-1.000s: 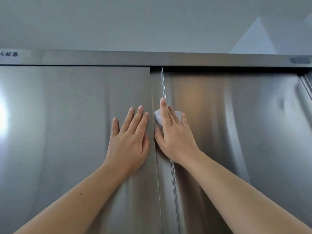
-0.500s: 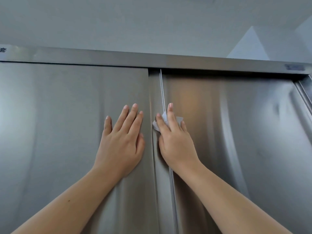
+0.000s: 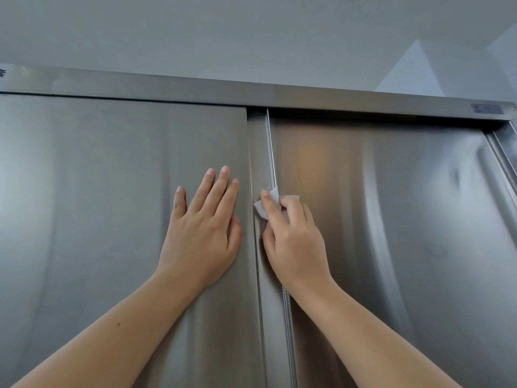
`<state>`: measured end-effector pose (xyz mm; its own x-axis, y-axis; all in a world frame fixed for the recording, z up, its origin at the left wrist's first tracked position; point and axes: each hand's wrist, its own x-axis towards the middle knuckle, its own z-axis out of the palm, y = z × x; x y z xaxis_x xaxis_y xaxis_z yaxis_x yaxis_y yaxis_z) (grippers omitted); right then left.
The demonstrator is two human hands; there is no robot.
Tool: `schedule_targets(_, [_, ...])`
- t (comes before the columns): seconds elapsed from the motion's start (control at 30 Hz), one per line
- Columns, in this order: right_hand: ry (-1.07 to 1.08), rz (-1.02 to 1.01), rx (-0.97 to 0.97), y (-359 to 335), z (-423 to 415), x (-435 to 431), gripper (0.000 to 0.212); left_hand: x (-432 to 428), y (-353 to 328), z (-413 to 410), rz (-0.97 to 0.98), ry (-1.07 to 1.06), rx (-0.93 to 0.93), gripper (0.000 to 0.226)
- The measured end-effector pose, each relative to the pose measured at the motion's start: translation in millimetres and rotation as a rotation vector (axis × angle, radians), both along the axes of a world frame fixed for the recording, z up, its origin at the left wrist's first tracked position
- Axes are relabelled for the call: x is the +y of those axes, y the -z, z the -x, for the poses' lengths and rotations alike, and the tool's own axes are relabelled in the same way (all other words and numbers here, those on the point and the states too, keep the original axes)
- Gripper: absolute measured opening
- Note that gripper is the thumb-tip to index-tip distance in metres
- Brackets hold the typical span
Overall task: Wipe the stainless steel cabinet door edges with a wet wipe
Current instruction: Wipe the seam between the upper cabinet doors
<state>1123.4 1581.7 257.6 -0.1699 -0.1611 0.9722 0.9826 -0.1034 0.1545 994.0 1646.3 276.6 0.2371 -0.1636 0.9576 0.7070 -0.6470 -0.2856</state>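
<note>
Two stainless steel cabinet doors fill the view: the left door (image 3: 112, 205) overlaps the right door (image 3: 391, 219), and the vertical edge strip (image 3: 258, 141) runs between them. My left hand (image 3: 204, 233) lies flat on the left door with straight fingers, just beside that edge. My right hand (image 3: 293, 239) holds a small white wet wipe (image 3: 264, 207) with curled fingers and presses it against the edge strip. Most of the wipe is hidden under my fingers.
A steel top rail (image 3: 251, 92) runs across above the doors, with a pale wall over it. A frame edge (image 3: 503, 152) shows at the far right. A thin raised rib (image 3: 270, 147) runs down the right door's left side.
My right hand has slid down the edge with the wipe and its fingers have curled more. The left hand has stayed flat on the left door. The camera has tilted slightly.
</note>
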Motion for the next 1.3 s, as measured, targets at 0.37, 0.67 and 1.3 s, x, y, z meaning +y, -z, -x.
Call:
schedule_targets(0.37, [0.114,0.456,0.05,-38.2,-16.9,1.6,0.059,1.0,-0.3,0.1,-0.02,-0.013,0.007,0.058])
schedule_targets(0.67, [0.215,0.449,0.04,-69.3,-14.7,0.1,0.06,2.8,-0.8,1.0,-0.045,-0.034,0.011,0.057])
schedule_targets(1.3, [0.2,0.416,0.038,-77.7,-14.5,0.4,0.058,4.1,-0.3,1.2,-0.059,-0.049,0.005,0.058])
